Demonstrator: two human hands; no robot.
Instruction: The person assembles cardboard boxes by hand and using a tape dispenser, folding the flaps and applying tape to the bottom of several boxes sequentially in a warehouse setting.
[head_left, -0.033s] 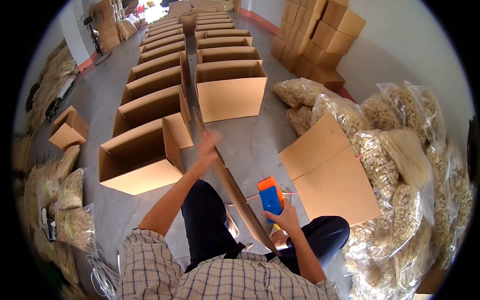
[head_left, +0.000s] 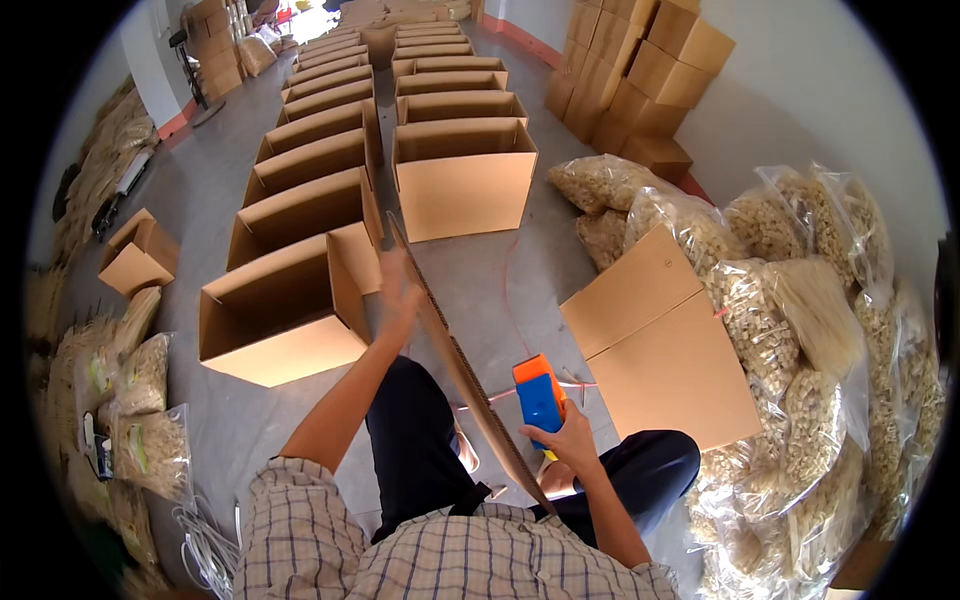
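A flattened cardboard carton (head_left: 455, 355) stands on edge between my legs, seen nearly edge-on and slanting away to the upper left. My left hand (head_left: 398, 295) is at its left face near the far end; motion smears the fingers. My right hand (head_left: 568, 437) is closed round a blue and orange hand tool that looks like a tape dispenser (head_left: 541, 400), held just right of the carton. Another flat carton (head_left: 665, 350) lies to the right, beside my right knee.
Two rows of open-topped boxes (head_left: 465, 190) run away ahead, the nearest box (head_left: 290, 350) by my left knee. Clear bags of pale pieces (head_left: 790, 390) heap up on the right. Stacked boxes (head_left: 640, 90) stand by the wall. More bags (head_left: 150, 450) and a coiled cable (head_left: 205, 545) lie left.
My left hand has shifted slightly to the left along the carton's face. The right hand and its tool are almost unmoved.
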